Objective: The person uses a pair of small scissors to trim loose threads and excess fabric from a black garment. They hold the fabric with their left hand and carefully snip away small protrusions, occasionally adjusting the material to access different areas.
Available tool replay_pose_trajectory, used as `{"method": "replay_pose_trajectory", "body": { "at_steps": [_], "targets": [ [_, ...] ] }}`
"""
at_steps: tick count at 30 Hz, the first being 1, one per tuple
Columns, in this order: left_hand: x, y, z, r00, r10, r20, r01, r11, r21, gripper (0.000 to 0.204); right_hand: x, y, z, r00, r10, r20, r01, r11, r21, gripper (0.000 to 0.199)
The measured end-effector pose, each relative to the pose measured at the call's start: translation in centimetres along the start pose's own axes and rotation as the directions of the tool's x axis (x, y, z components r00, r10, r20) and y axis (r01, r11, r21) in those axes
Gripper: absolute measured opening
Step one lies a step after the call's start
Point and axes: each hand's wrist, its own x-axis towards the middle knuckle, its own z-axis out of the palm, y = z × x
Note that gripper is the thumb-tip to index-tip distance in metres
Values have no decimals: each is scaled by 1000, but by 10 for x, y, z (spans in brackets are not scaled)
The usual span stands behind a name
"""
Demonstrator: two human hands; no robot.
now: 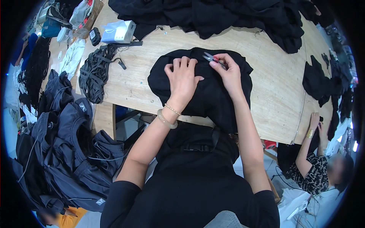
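Observation:
A black garment point(197, 98) lies bunched on the wooden table in front of me, its lower end hanging over the near edge toward my lap. My left hand point(182, 78) presses on its left part, palm down, with bent fingers spread apart and the thumb out to the right. Closed around a pair of thread snips point(208, 57) with a red part, my right hand point(228, 72) is over the garment's upper right. The metal blades point up and to the left, away from my fingers, and lie just above the cloth.
Black cloth point(213, 17) is heaped along the far edge. On the left are a tissue box point(122, 32), a tangle of dark straps point(95, 72) and piled dark garments point(64, 133). Another person point(315, 163) works at the right, near more black pieces point(321, 81).

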Motion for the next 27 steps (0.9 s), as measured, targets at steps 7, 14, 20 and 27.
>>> {"method": "replay_pose_trajectory", "body": {
  "at_steps": [7,14,20,27],
  "targets": [
    [-7,-30,-2,999,34,-6,-35,995,-95,48,-17,-17,3,918,-386,90,369,751,-548,20],
    [-8,-31,-2,999,49,2,-48,995,-86,49,-20,-12,4,913,-388,125,388,732,-559,20],
    [-7,-32,-1,999,49,2,-49,995,-83,48,-18,-8,10,907,-401,124,401,740,-540,21],
    [-7,-32,-1,999,54,7,-53,995,-85,49,-15,1,9,989,-129,73,139,979,-147,24]
  ]
}}
